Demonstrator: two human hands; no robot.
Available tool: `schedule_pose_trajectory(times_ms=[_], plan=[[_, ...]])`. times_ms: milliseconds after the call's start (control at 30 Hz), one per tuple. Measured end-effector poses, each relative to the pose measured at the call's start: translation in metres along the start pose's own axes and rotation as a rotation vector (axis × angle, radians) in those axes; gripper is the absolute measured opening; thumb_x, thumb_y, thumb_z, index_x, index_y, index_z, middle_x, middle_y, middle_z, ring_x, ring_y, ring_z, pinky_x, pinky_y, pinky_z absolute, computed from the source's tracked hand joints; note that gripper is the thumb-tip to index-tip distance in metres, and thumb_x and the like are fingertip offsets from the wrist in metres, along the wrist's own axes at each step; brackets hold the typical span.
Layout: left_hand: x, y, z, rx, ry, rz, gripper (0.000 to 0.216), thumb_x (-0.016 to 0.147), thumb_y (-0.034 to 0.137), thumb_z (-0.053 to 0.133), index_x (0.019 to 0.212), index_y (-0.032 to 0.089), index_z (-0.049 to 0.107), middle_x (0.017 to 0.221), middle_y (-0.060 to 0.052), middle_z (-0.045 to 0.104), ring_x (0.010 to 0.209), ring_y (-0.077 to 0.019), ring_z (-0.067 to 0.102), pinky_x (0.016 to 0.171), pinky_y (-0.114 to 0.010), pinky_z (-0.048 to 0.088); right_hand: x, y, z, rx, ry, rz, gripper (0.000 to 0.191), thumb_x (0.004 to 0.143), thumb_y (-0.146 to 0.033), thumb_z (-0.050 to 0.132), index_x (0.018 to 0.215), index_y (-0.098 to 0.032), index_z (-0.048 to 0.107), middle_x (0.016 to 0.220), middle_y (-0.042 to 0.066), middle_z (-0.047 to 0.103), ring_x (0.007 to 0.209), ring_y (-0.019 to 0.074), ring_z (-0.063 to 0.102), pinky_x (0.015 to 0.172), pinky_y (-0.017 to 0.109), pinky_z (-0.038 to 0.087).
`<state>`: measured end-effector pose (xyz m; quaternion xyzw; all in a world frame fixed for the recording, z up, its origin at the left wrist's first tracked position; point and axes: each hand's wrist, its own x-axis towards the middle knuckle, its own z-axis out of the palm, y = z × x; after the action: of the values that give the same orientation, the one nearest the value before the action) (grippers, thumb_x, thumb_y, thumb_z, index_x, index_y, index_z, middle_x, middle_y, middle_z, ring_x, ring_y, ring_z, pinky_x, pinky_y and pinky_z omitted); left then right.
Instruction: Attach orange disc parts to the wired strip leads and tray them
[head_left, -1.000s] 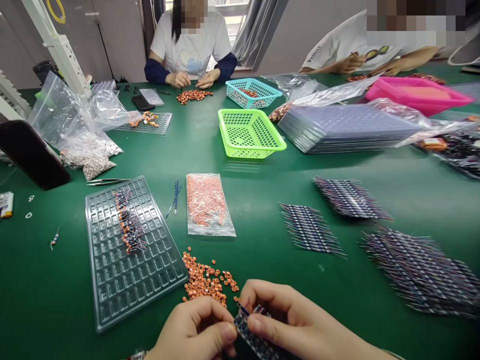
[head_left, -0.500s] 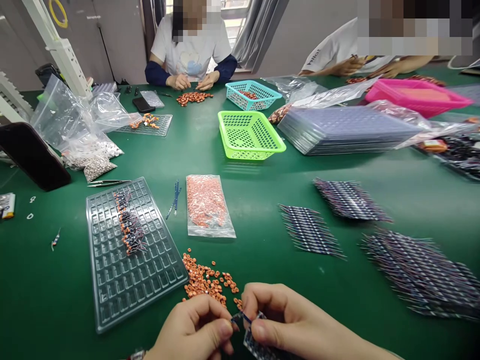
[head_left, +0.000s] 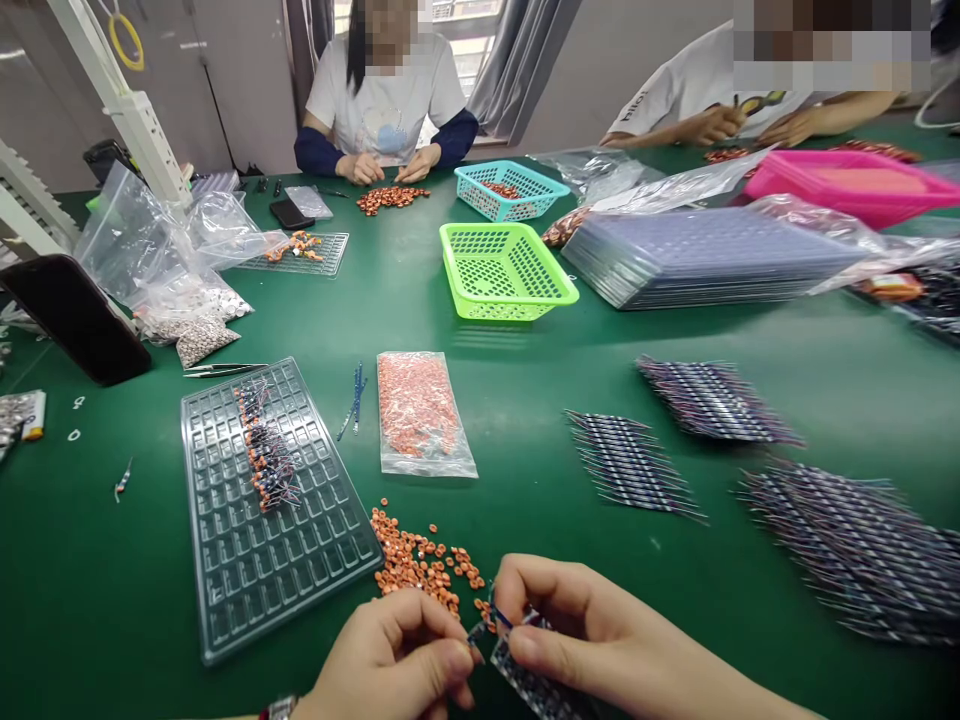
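My right hand is closed on a dark panel of small circuit boards, gripped between thumb and fingers. A thin blue strip sticks up from the panel's end by the right fingertips. My left hand pinches a small dark piece of what looks like circuit board, close to the panel's end; the fingertips partly hide it. Just beyond both hands lies a loose heap of small orange ring-shaped parts. Left of the heap is a clear compartment tray bearing a row of small wired orange-and-blue parts.
A bag of orange parts and thin blue strips lie ahead. Bundles of wired strips spread to the right. Farther off stand a green basket, a blue basket and stacked clear trays. Two people sit opposite.
The blue strip at my right fingertips now stands more upright. Both hands keep their pinch, with slightly more space between them. The whole view has shifted slightly.
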<state>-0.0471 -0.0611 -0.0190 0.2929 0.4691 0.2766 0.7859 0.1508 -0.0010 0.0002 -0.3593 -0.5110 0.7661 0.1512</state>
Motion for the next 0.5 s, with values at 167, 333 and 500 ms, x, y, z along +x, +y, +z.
schedule_pose_trajectory(times_ms=[167,333,500], plan=[[0.001,0.000,0.000,0.021,-0.005,-0.010,0.066,0.059,0.075,0.071,0.081,0.016,0.050,0.059,0.004,0.053,0.037,-0.0018,0.040,0.034,-0.015,0.022,0.000,0.001,-0.001,-0.029,0.011,-0.009,0.052,0.079,-0.065,0.074,0.076,-0.018,0.052,0.068,-0.004,0.045,0.060,0.0119,0.032,0.055,0.022,0.028],[0.001,-0.001,0.002,0.054,-0.005,-0.011,0.064,0.061,0.074,0.070,0.082,0.017,0.051,0.061,0.004,0.053,0.038,-0.0028,0.039,0.035,-0.016,0.023,-0.001,-0.004,0.000,-0.079,0.022,-0.007,0.056,0.077,-0.070,0.072,0.073,-0.018,0.051,0.065,-0.005,0.042,0.059,0.0119,0.032,0.054,0.022,0.029],[-0.016,0.034,-0.004,0.253,0.095,0.115,0.031,0.079,0.045,0.067,0.080,0.015,0.060,0.070,0.001,0.058,0.050,-0.0059,0.048,0.046,-0.018,0.038,-0.005,0.003,-0.005,-0.099,0.134,0.017,0.057,0.076,-0.074,0.069,0.072,-0.019,0.055,0.066,-0.003,0.046,0.060,0.0143,0.038,0.056,0.022,0.036]])
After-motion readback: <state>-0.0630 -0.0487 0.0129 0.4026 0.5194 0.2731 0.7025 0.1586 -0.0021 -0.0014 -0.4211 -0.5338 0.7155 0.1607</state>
